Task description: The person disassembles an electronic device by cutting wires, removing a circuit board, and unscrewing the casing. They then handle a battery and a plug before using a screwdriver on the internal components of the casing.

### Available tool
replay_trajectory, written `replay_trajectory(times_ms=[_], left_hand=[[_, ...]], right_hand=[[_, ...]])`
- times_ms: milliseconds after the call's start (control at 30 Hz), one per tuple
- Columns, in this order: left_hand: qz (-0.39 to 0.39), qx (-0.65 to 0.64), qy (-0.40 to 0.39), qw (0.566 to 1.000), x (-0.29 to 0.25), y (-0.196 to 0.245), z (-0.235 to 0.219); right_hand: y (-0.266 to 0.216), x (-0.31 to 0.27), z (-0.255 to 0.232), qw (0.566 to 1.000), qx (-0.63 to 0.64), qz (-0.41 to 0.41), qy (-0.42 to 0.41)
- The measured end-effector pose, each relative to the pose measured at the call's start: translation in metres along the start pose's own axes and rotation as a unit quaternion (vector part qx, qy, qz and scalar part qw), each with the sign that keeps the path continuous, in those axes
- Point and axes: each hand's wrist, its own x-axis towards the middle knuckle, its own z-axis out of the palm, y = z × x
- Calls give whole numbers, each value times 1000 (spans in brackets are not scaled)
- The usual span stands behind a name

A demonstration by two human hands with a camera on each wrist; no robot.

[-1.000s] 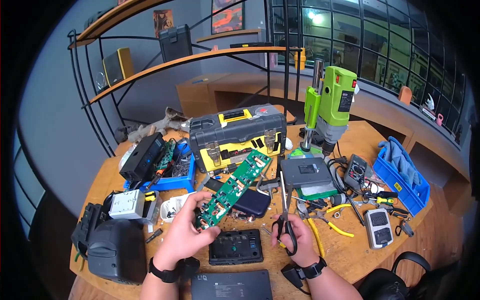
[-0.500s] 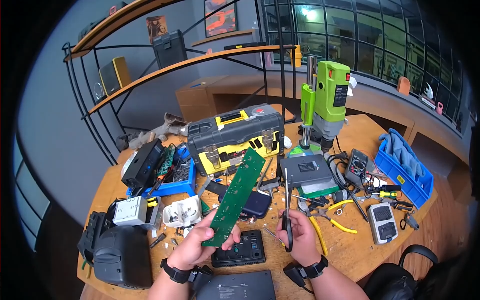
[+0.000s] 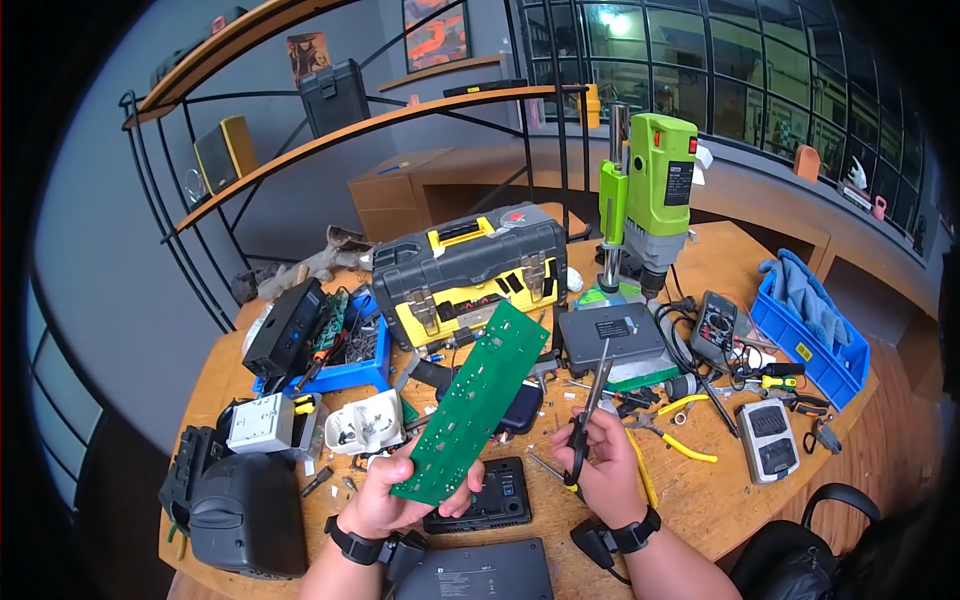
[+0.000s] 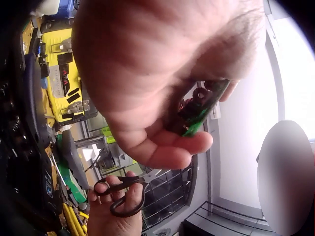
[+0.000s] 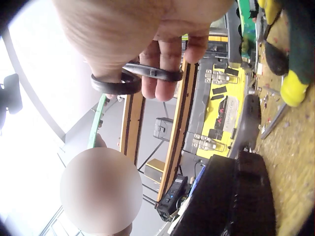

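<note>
A long green circuit board (image 3: 478, 405) slants upward in my left hand (image 3: 380, 498), which grips its lower end between thumb and fingers. Its solder side, dotted with small joints, faces the head camera. In the left wrist view the board's components (image 4: 197, 101) show under the curled fingers. My right hand (image 3: 612, 475) holds black-handled scissors (image 3: 577, 445), blades pointing up and tilted to the right, apart from the board. The right wrist view shows the thumb through one handle loop (image 5: 115, 89). Below the board lies an opened black casing (image 3: 508, 508), partly covered by the left hand.
A flat black device (image 3: 475, 575) lies at the front edge. Behind stand a black-and-yellow toolbox (image 3: 465, 265) and a green drill press (image 3: 662, 180). Yellow-handled pliers (image 3: 688, 446), a multimeter (image 3: 716, 325) and a blue bin (image 3: 835, 365) are rightward; a white tray (image 3: 365, 425) sits left.
My left hand has turned the circuit board over, from its component side to its solder side. The scissors have tipped rightward in my right hand, and their blades look closer together.
</note>
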Motion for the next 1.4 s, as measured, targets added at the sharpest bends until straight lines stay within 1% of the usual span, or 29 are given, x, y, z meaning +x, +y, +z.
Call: replay_trajectory(times_ms=[133,200,233,300,400,533,633,700,733,800,900,933,1000,1133,1200,1400], left_hand=[[-1,9,-4,1000,-1,1,0],[6,7,-2,1000,-2,0,1],[6,8,-2,1000,-3,-1,0],[-9,-8,-26,1000,-4,-2,-3],[-3,-7,-43,999,-5,-4,-5],[-8,-11,-22,1000,-5,-2,-4],[-10,3,-31,999,-5,0,-6],[-20,5,-32,999,-5,1,-6],[-20,5,-33,999,-5,1,-7],[-28,-3,-32,999,-6,0,-8],[-35,-5,-22,999,-7,1,-7],[-35,-5,-22,999,-7,1,-7],[-36,-8,-33,999,-7,1,-7],[-41,-11,-28,999,-7,1,-6],[-43,-2,-23,999,-8,0,-6],[-43,2,-17,999,-8,2,-4]], right_hand=[[2,0,-4,1000,-5,-8,9],[2,0,-6,999,-47,-13,-6],[2,0,-6,999,-47,-13,-5],[1,1,-5,999,-28,-14,-8],[-1,0,-4,1000,-15,0,-7],[0,0,-2,999,32,2,4],[-1,0,-4,1000,10,-4,4],[-2,-1,-6,998,-57,-3,-16],[-3,-1,-7,998,-57,-4,-16],[-3,-1,-8,992,-117,-3,-36],[-7,-1,-8,991,-127,3,-48],[-6,-1,-7,991,-128,4,-48],[-2,1,-6,993,-116,-25,-24],[4,-1,-6,995,-90,-9,-32],[10,-1,-6,998,-50,-7,-27],[12,-2,-7,997,-78,-11,-28]])
